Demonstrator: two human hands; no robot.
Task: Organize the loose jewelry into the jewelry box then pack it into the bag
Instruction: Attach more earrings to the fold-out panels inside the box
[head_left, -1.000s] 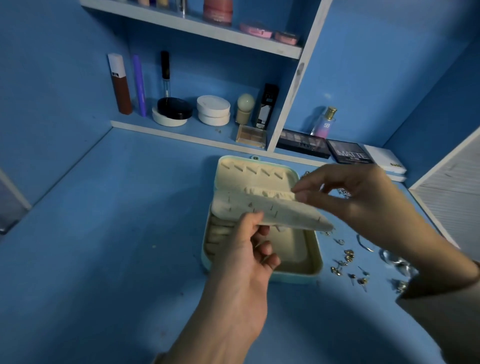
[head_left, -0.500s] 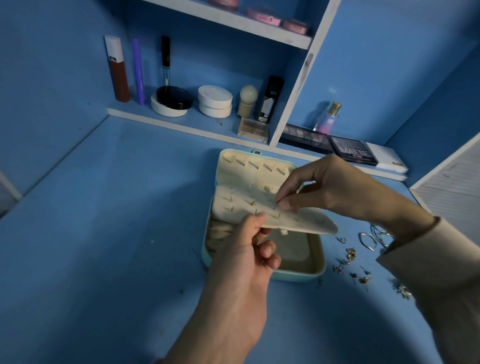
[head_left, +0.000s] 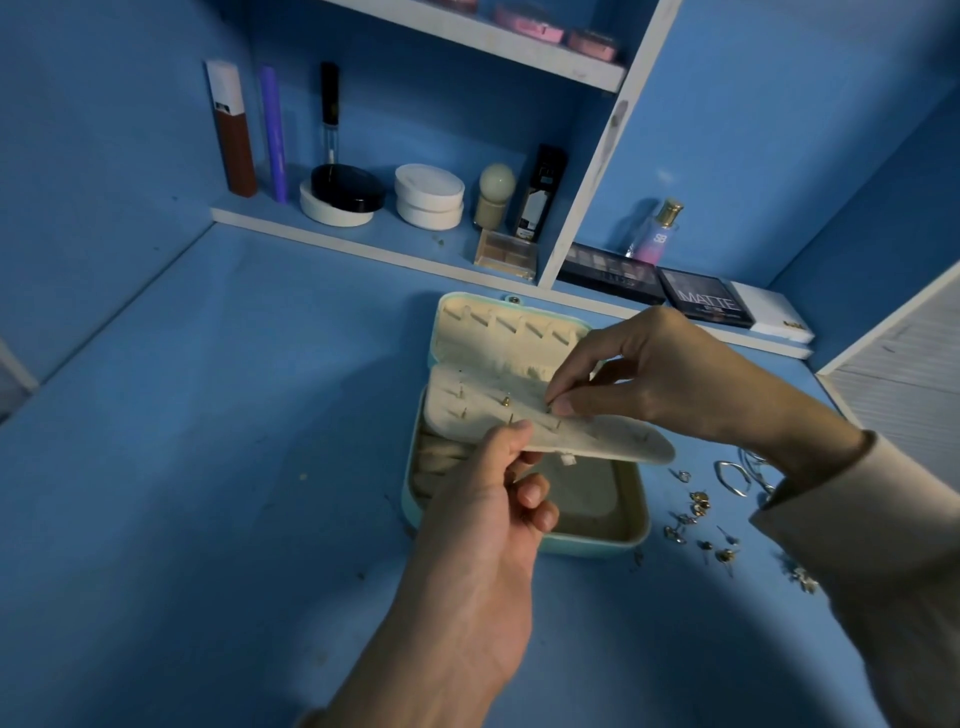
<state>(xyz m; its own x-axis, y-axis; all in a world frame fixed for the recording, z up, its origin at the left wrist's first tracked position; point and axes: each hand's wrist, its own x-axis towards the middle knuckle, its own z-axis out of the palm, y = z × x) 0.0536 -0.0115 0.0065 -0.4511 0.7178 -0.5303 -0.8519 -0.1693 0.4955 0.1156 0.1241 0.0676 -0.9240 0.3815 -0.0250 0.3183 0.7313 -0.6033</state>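
Note:
A teal jewelry box (head_left: 595, 545) with a cream lining lies open on the blue desk, its lid flat toward the shelf. My left hand (head_left: 488, 514) pinches the near edge of the box's cream earring panel (head_left: 613, 441) and holds it raised over the tray. Several stud posts stick up from the panel. My right hand (head_left: 654, 384) presses a small earring stud (head_left: 550, 408) against the panel with thumb and forefinger. Loose earrings (head_left: 698, 512) and silver hoops (head_left: 732, 478) lie on the desk to the right of the box.
A low shelf at the back carries makeup: a brown tube (head_left: 231, 130), round compacts (head_left: 428, 197), a perfume bottle (head_left: 657, 231) and eyeshadow palettes (head_left: 704, 304). A white slatted panel (head_left: 904, 379) stands at the right edge. No bag is in view.
My right hand has come down from the panel's far right edge onto its middle, fingertips now pinched on a stud there. My left hand keeps the panel raised.

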